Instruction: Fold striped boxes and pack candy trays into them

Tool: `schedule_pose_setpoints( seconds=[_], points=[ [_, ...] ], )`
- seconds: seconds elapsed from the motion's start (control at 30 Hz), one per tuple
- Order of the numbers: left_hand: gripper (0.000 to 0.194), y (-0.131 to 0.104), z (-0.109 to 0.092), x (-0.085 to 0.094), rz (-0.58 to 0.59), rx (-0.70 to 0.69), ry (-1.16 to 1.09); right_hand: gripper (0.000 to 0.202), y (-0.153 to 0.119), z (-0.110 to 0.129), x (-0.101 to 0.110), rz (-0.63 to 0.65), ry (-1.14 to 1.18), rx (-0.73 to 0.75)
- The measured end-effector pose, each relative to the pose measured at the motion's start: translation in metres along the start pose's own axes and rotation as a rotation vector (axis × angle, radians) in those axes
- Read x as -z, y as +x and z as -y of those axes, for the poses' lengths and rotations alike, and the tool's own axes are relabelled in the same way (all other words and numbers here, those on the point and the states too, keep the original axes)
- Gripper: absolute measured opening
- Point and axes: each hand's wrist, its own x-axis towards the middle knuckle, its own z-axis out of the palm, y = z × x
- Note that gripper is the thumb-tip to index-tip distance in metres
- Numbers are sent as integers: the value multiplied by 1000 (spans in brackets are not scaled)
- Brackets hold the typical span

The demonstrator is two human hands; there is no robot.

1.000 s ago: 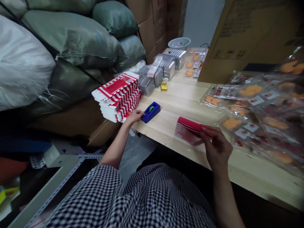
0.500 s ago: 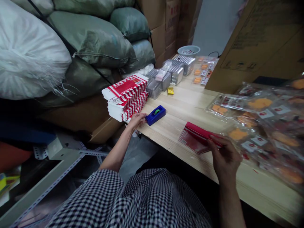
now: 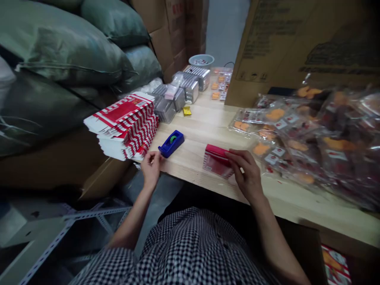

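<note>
My right hand (image 3: pixel 246 174) grips the right end of a small red box (image 3: pixel 218 160) with striped edges and holds it at the table's front part. Beside the near end of a blue tape dispenser (image 3: pixel 171 144), my left hand (image 3: pixel 151 168) has its thumb and forefinger pinched together. Whatever is between those fingertips is too small to make out. A green-cored roll sits in the dispenser. To the left of it rises a stack of red-and-white striped flat cartons (image 3: pixel 126 122).
Clear plastic trays (image 3: pixel 173 95) stand in rows behind the cartons, near a yellow packet (image 3: pixel 187 111) and a pale bowl (image 3: pixel 201 60). Clear bags with orange pieces (image 3: pixel 276 114) pile up on the right, before a large cardboard box (image 3: pixel 267 47). Stuffed sacks (image 3: pixel 74 59) line the left.
The view has turned to the right. My left thumb and forefinger have closed into a pinch by the dispenser. My right hand still holds the red box, now nearer the dispenser.
</note>
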Motion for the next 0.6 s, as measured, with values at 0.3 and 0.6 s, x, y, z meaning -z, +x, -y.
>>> schedule_pose_setpoints(
  seconds=[0.3,0.6],
  points=[
    [54,-112,-105,-128,445,72,-520,36,-3,-1,-8,-56,31,-8],
    [68,-107,-91,-143,398,158,-531,45,-2,-6,-6,-2,-13,26]
  ],
)
